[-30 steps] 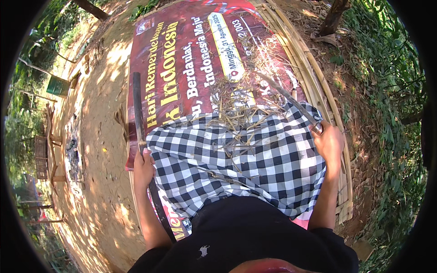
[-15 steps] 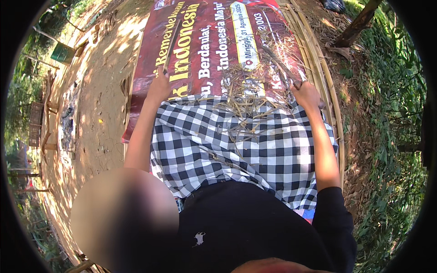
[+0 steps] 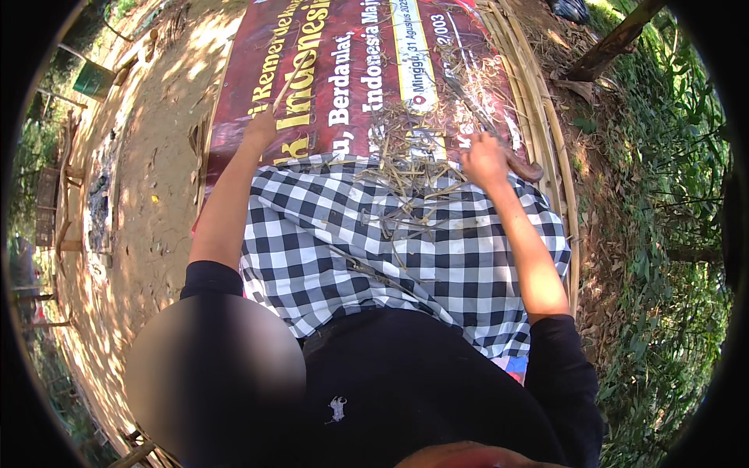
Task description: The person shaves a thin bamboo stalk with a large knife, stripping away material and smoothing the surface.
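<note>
My left hand [image 3: 260, 131] is closed round a thin stick [image 3: 294, 84] that points away over a dark red printed banner [image 3: 242, 93]. A knife [image 3: 477, 111] with a curved wooden handle [image 3: 527, 168] lies slantwise on the right, its blade toward the far side. Beside that knife, my right hand [image 3: 485, 162] has its fingers curled, and the handle's end shows free of the palm. What those fingers hold, if anything, is hidden. A black-and-white checked cloth [image 3: 460, 249] covers my lap, with shavings [image 3: 409, 171] scattered over it and the banner.
Bamboo poles [image 3: 546, 117] edge the platform on the right. Beyond them are dry leaves, green plants [image 3: 655, 203] and a tree trunk [image 3: 616, 43]. Bare ground [image 3: 168, 171] stretches along the left, with a green container [image 3: 94, 79] farther off.
My left hand has shifted slightly left with the stick. My right hand has moved left off the knife's handle, which now shows uncovered.
</note>
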